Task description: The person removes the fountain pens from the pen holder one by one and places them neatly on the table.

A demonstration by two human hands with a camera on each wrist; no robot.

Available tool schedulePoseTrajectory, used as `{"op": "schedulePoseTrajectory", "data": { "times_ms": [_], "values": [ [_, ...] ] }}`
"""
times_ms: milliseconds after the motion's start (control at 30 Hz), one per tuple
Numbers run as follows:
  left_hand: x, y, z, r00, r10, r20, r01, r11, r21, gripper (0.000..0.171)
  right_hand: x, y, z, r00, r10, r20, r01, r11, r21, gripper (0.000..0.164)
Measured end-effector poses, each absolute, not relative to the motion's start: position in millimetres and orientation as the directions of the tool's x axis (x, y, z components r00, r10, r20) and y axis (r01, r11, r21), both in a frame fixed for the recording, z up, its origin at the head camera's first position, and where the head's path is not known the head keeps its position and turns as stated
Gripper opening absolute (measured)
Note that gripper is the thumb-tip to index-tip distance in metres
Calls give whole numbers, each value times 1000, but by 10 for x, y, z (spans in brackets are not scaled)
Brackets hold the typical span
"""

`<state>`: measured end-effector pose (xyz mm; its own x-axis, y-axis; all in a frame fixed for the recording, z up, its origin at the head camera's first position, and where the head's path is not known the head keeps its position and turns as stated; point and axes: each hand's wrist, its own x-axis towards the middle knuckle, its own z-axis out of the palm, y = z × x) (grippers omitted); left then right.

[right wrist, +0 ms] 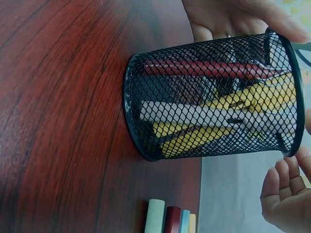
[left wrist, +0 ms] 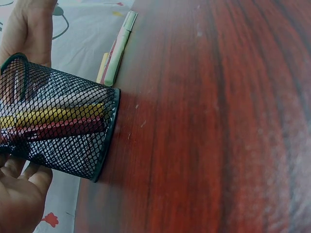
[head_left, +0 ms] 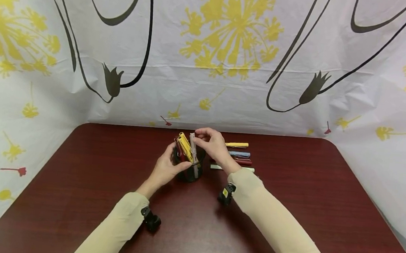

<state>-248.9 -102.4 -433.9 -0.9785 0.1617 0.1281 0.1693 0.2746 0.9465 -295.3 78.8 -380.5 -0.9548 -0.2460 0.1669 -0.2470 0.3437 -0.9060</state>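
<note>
Head view showed us the mesh cup (head_left: 186, 176) standing upright on the dark red table (head_left: 51, 193). We saw the left hand (head_left: 163, 167) gripping the cup from its left, thumb at the near rim and fingers bent round the wall. Above the cup's mouth, the thumb and fingertips of the right hand (head_left: 214, 144) were at the top of a grey pen (head_left: 193, 144); we could not tell whether they pinched it or only touched it. That pen leaned inside the cup, its lower end near the base. Beside it in the cup we made out two yellow pens (head_left: 185, 144) and a red pen (right wrist: 204, 68). Right of the cup we found four loose pens side by side: pale green (head_left: 217, 166), dark red (head_left: 243, 162), blue (head_left: 241, 154) and yellow (head_left: 237, 145). Beyond the cup hung a flowered cloth (head_left: 182, 112).
</note>
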Motion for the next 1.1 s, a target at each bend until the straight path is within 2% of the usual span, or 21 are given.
{"op": "schedulePoseTrajectory", "data": {
  "times_ms": [267,500,667,867,1100],
  "values": [
    [-2301,-989,-4034,-974,188,124,178,304,936,79,-2974,716,-3806,-961,-237,143,-225,370,-901,34],
    [-2259,-979,-3985,-977,179,115,167,315,934,78,-2990,701,-3816,-965,-233,123,-217,439,-872,28],
    [-2260,-977,-3972,-978,176,112,164,316,934,79,-2990,714,-3816,-969,-216,122,-208,440,-874,25],
    [-2260,-980,-3961,-979,177,100,152,312,938,81,-2955,743,-3796,-974,-172,150,-209,413,-887,24],
    [-2262,-983,-3968,-980,176,94,145,304,942,81,-2874,795,-3738,-973,-135,186,-219,297,-929,23]
  ]
}}
